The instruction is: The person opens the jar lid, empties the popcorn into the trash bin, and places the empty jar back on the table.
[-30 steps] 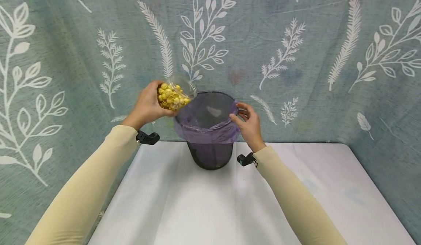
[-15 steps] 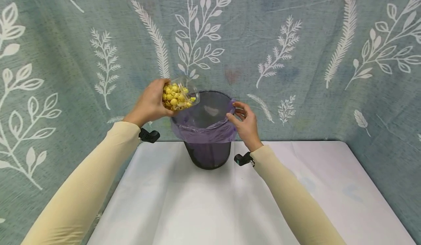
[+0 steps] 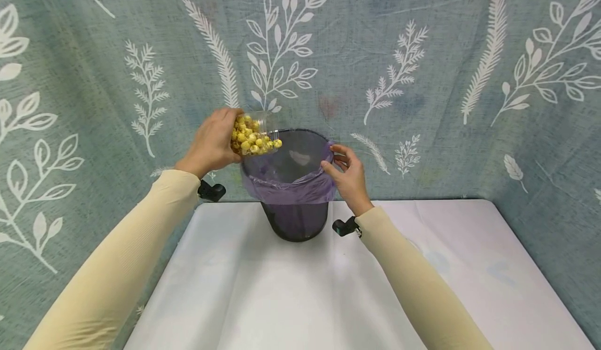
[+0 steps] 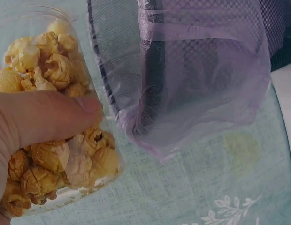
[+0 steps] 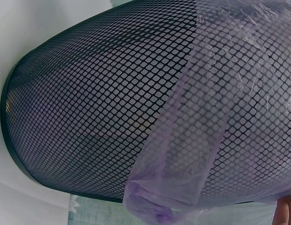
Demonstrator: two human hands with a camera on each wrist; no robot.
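My left hand (image 3: 211, 144) grips a clear plastic jar (image 3: 268, 121) of yellow popcorn (image 3: 249, 136) around its side, the thumb lying across it in the left wrist view. The jar is tipped on its side, its mouth facing right over the left rim of a black mesh waste bin (image 3: 295, 222). Some popcorn sits right at the mouth. A thin purple bin bag (image 3: 291, 192) lines the bin and folds down over its rim. At the rim's right side, my right hand (image 3: 351, 178) holds the bag's edge between thumb and fingers; its fingertips (image 5: 282, 213) show at the right wrist view's lower corner.
The bin stands upright near the back edge of a white-covered table (image 3: 291, 298). Behind it and on both sides hangs a grey-green cloth (image 3: 338, 42) with white leaf patterns. Small black cameras (image 3: 211, 191) are strapped at both wrists.
The jar has tipped further over the bin, and popcorn has slid forward to its mouth. The head view has shifted slightly. My right hand stays at the rim.
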